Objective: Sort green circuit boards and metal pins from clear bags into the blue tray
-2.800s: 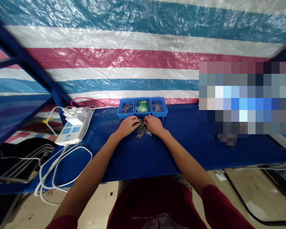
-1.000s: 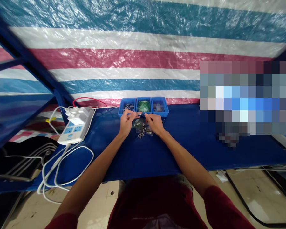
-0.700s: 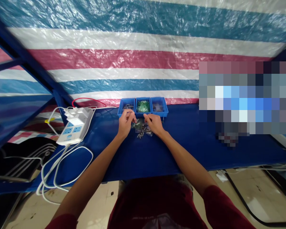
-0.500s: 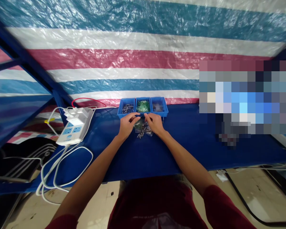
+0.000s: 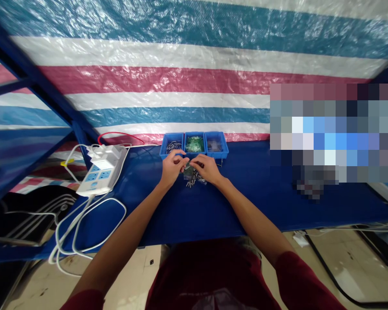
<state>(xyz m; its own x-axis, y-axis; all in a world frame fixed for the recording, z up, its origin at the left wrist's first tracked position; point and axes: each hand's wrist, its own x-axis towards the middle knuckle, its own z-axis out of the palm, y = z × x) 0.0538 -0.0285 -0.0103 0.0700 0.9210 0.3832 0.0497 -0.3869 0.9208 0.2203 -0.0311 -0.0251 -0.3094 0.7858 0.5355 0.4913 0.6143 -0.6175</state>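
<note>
glossy woven-plastic striped sheet (image 5: 168, 79); smooth plastic bins (image 5: 194, 154); shiny metal pins (image 5: 191, 182); matt cloth sleeve (image 5: 295, 275).

dark red top (image 5: 207, 275), short sleeves (image 5: 297, 273)

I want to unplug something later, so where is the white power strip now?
In the head view, the white power strip lies at the left end of the blue table, beside looped white cables.

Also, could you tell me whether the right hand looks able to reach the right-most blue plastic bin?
Probably yes: the right hand is just in front of the blue plastic bin, and nothing visible covers its open top, though the fingertips are close to the left hand.
</note>
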